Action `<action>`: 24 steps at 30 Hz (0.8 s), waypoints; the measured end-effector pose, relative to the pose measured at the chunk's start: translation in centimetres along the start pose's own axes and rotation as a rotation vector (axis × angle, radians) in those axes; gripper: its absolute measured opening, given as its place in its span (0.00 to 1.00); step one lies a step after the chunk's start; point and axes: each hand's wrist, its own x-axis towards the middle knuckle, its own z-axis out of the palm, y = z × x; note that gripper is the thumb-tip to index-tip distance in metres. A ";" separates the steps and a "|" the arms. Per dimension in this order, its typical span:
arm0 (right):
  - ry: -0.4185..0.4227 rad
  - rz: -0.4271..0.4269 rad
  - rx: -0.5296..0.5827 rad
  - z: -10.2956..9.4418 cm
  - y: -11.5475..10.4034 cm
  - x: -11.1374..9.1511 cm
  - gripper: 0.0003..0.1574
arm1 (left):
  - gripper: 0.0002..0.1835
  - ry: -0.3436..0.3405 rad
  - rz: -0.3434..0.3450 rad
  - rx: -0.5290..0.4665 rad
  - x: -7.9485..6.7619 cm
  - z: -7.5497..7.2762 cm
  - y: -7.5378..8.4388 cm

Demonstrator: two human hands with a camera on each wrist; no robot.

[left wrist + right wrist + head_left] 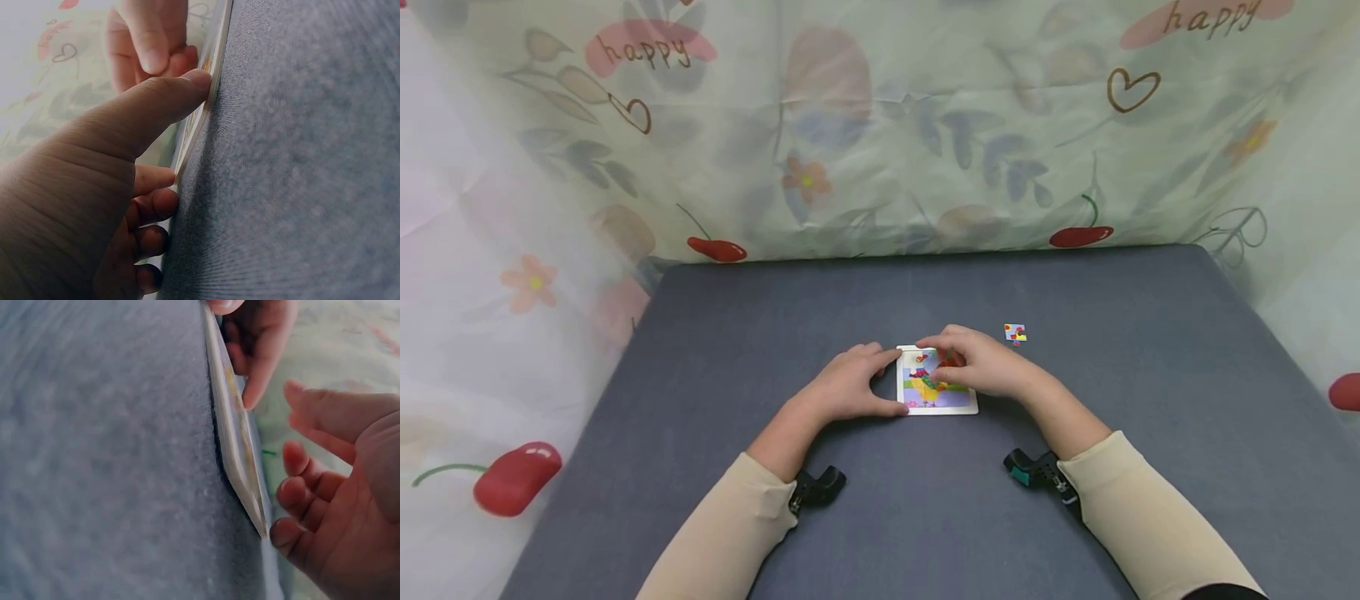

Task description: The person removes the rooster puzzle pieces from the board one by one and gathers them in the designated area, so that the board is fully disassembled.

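Observation:
A small jigsaw puzzle [917, 392] in a white frame lies near the middle of the table, showing a yellow bird-like figure. My left hand [852, 385] holds its left side, forefinger at the far corner and thumb at the near corner. The left wrist view shows that thumb [169, 100] pressed to the frame's edge. Over the puzzle's right part hovers my right hand [981, 360], thumb and forefinger apart, covering some of the picture. In the right wrist view, no piece shows between this hand's [344, 469] loosely bent fingers.
One loose jigsaw piece [1015, 332] lies beyond the right hand, to the right of the frame. The grey cloth-covered table [760, 317] meets a printed curtain [880, 167] at its back. Each forearm carries a dark wrist device [1037, 469] near the sleeve.

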 end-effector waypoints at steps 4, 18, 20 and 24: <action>0.010 0.008 -0.005 0.3 0.7 0.3 0.30 | 0.52 -0.006 0.000 0.002 0.0 0.0 -0.1; 0.090 -0.014 -0.202 1.6 2.3 0.9 0.24 | 0.51 -0.002 0.026 -0.002 -0.1 0.0 0.0; 0.085 -0.023 -0.218 1.7 2.3 1.0 0.23 | 0.51 -0.001 0.027 -0.002 -0.1 -0.1 -0.1; 0.076 -0.026 -0.244 1.8 2.2 1.1 0.24 | 0.50 0.003 0.030 -0.003 -0.1 0.0 -0.2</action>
